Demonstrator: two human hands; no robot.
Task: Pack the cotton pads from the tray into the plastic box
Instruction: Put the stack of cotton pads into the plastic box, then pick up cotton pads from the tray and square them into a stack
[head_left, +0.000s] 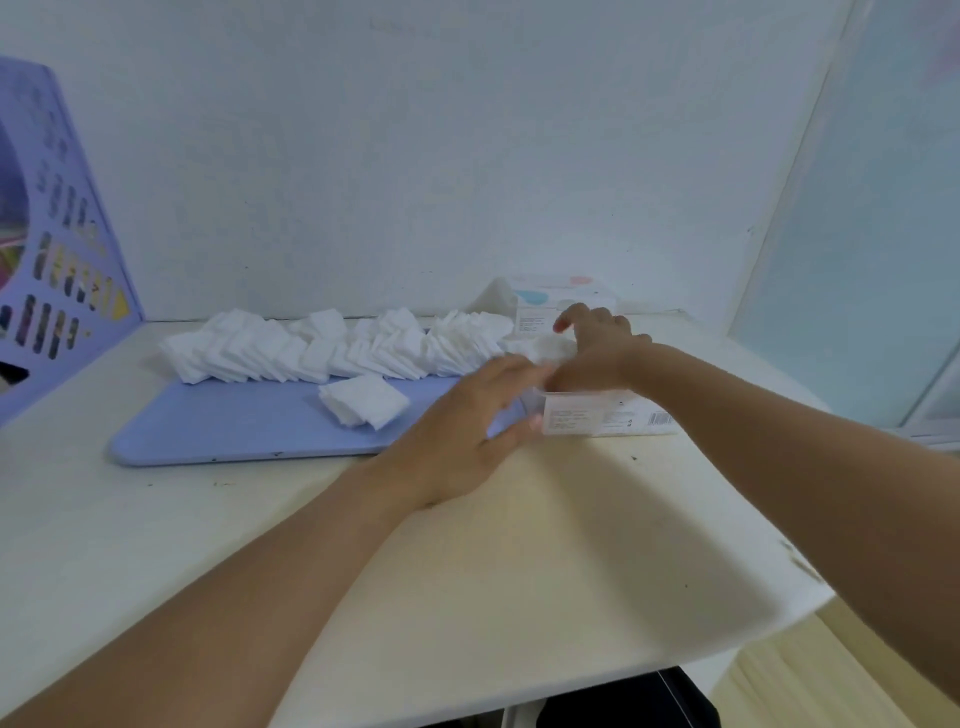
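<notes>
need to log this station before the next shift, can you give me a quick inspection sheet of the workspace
surface: pale table, a few dark specks.
job's things: blue tray holds a long row of cotton pads and a small loose stack; clear plastic box beside the tray's right end.
clutter: second box by the wall.
grippers: left hand touches the plastic box's left end; right hand over the box, fingers curled, blurred.
cables: nothing seen.
surroundings: white wall, purple file holder at left, frosted panel at right.
</notes>
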